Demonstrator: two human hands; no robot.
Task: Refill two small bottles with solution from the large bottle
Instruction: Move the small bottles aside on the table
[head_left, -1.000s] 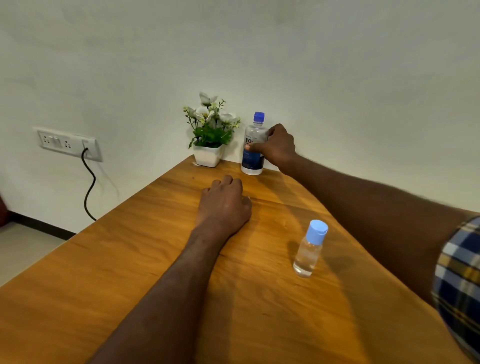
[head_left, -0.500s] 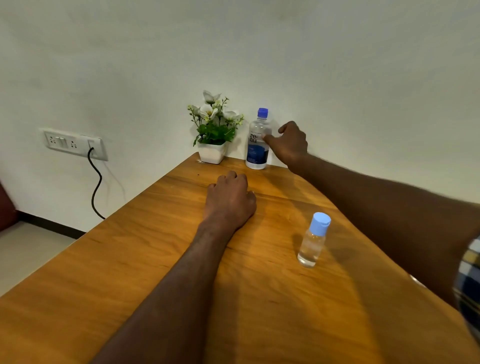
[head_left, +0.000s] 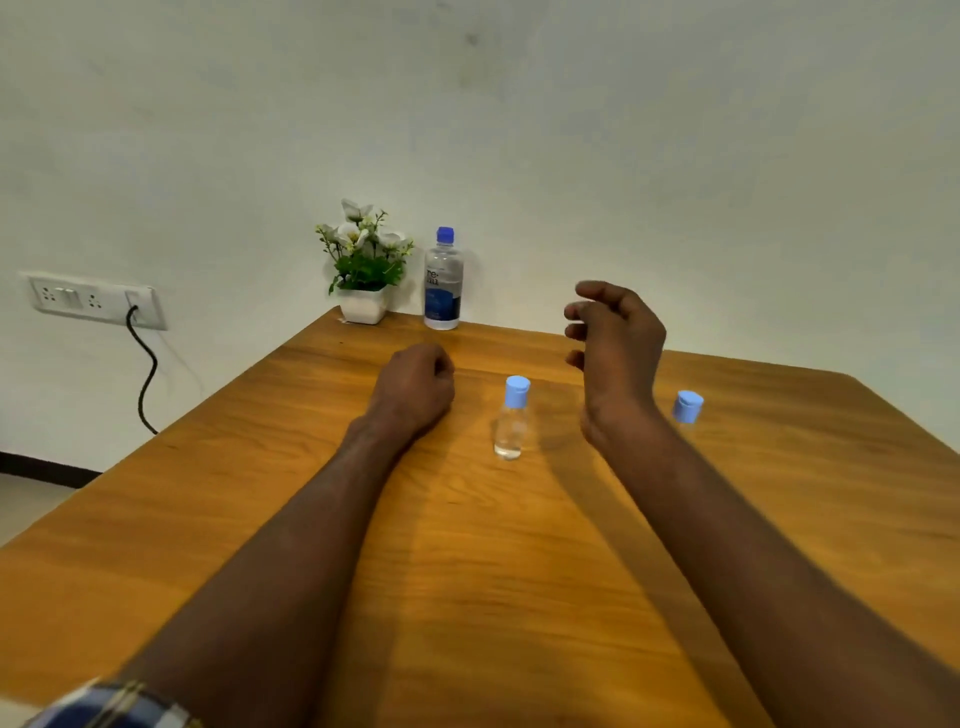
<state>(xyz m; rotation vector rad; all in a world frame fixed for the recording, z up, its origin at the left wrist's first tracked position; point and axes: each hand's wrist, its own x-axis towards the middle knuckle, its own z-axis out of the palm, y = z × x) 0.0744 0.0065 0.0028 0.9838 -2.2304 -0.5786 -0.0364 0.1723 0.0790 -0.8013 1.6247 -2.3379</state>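
Apparently full and fairly heavy, the large bottle (head_left: 443, 280) is standing capped at the worktop's (head_left: 519, 571) far edge; best gripped mid-body. Right hand (head_left: 615, 338) is hovering, fingers loosely apart; left hand (head_left: 415, 387) is resting curled, empty.

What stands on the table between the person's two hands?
In the head view, one small bottle with a light blue cap stands upright on the table between the left hand and the raised right hand, touching neither.

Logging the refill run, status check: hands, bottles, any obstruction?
Left hand curled on table, empty. Right hand raised, loosely open, empty. Large bottle capped at wall; both small bottles capped. Nothing blocking.
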